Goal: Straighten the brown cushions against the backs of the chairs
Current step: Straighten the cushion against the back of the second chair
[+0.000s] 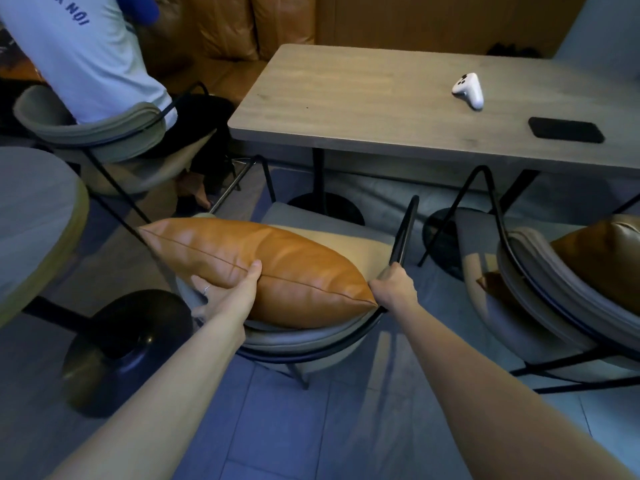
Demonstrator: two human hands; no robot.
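A brown leather cushion [277, 268] lies lengthwise on the grey chair [304, 344] right below me, resting against its curved back. My left hand [228, 292] grips the cushion's near edge, thumb on top along the seam. My right hand [394, 284] is closed around the chair's black metal frame at the right armrest, beside the cushion's right corner. A second brown cushion [602, 258] sits in the grey chair [540, 289] at the right, partly cut off by the frame edge.
A wooden table [398, 109] stands beyond the chairs, carrying a white controller [469, 90] and a black phone [566, 130]. A person in a pale shirt [83, 53] sits in a chair at far left. A round table [31, 220] and its black base [128, 344] stand at left.
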